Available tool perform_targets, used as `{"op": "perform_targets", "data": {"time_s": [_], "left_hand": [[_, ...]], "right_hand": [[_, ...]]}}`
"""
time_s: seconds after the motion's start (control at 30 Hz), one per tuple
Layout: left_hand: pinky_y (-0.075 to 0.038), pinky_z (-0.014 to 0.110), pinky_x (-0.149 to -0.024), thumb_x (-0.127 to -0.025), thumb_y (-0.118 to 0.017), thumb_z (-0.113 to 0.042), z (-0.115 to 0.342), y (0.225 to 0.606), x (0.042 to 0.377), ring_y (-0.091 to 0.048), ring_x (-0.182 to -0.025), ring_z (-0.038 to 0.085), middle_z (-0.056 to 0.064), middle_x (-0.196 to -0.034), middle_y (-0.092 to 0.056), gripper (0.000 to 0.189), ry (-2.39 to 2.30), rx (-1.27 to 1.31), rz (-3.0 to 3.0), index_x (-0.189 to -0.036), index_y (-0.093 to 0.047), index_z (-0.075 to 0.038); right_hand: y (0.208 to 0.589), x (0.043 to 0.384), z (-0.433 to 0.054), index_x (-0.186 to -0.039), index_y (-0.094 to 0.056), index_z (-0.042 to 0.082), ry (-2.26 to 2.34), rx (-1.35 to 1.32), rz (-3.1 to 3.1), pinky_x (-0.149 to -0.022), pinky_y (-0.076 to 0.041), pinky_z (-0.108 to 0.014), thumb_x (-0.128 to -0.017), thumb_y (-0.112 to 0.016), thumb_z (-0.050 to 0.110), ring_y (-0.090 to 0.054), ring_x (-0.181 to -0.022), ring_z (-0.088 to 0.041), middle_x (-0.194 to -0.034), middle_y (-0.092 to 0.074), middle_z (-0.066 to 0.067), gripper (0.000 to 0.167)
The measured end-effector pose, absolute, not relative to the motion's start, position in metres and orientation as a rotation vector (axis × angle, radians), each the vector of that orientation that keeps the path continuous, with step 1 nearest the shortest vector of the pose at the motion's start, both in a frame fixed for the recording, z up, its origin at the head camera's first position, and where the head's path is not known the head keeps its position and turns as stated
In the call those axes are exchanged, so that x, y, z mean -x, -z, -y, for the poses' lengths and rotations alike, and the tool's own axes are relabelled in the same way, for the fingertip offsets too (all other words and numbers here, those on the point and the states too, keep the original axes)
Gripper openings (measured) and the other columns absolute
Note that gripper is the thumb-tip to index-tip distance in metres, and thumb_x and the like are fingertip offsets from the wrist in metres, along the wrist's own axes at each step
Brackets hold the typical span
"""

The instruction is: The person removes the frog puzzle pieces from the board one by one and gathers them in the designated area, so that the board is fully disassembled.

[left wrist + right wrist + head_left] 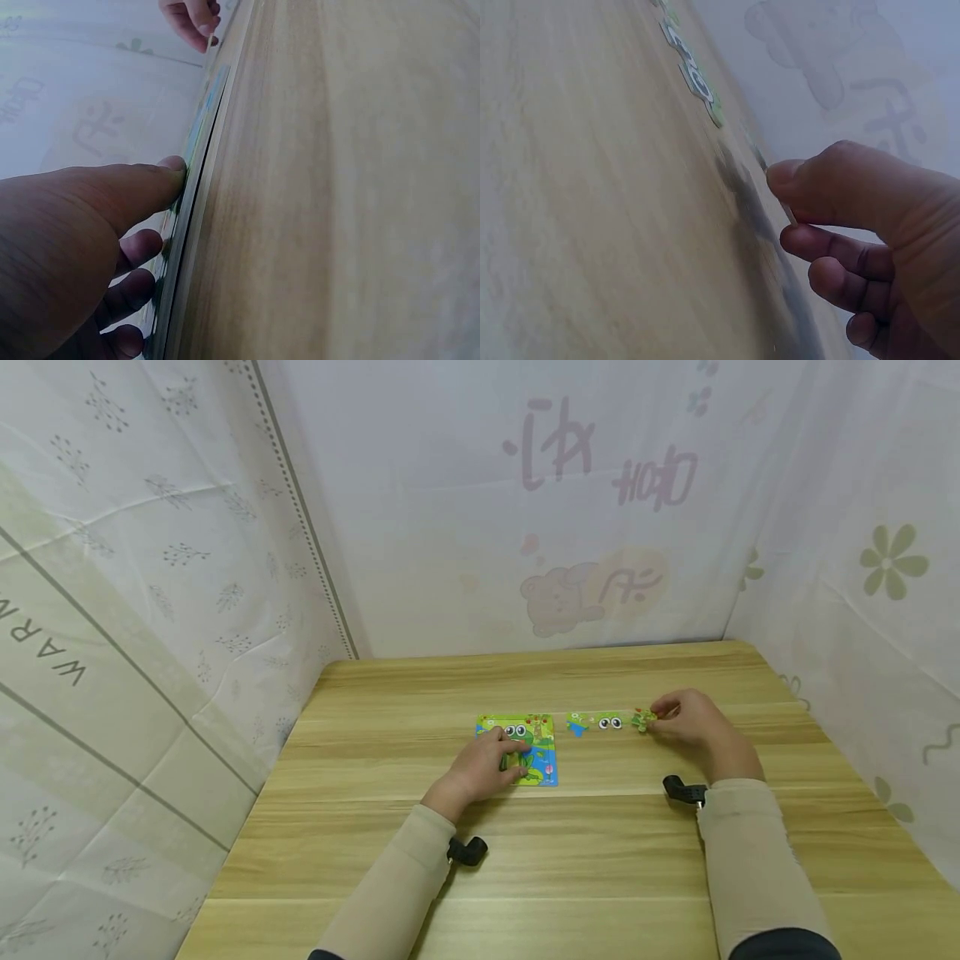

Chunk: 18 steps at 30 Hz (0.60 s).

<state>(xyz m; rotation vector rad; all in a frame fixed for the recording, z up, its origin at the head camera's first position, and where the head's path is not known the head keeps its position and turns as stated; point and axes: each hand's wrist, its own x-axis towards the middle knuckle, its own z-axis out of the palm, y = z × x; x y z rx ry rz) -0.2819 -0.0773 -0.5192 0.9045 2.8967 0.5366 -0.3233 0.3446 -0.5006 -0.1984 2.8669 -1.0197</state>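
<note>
A frog jigsaw puzzle (546, 758) in a square tray lies on the table, showing a green frog with big eyes against blue and green. My left hand (480, 767) rests on its left part and hides some of the picture. In the left wrist view, the thumb (161, 184) touches the puzzle's top face and the other fingers lie loosely on it. To the right, my right hand (693, 724) pinches a small green puzzle piece (642, 720) between thumb and fingers. The right wrist view shows this piece (789, 213) edge-on, tilted above the tabletop.
Between the tray and my right hand lie a loose piece with two eyes (610, 723) and a blue-green piece (577, 725). The wooden table (585, 877) ends at a pale printed curtain (442, 527) behind, with more curtain on both sides.
</note>
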Motion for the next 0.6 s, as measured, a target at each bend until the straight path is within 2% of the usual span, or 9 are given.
{"op": "perform_targets", "data": {"time_s": [0.6], "left_hand": [[-0.045, 0.028, -0.073, -0.1, -0.073, -0.042, 0.0768, 0.5198, 0.282, -0.047, -0.086, 0.013, -0.005, -0.108, -0.052, 0.046, -0.548, -0.908, -2.905, -0.143, -0.067, -0.028]], "right_hand": [[0.5064, 0.3238, -0.3468, -0.124, -0.072, -0.002, 1.025, 0.191, -2.833, -0.078, -0.051, -0.035, -0.091, -0.075, 0.012, -0.059, -0.094, -0.027, -0.108, -0.068, -0.014, 0.036]]}}
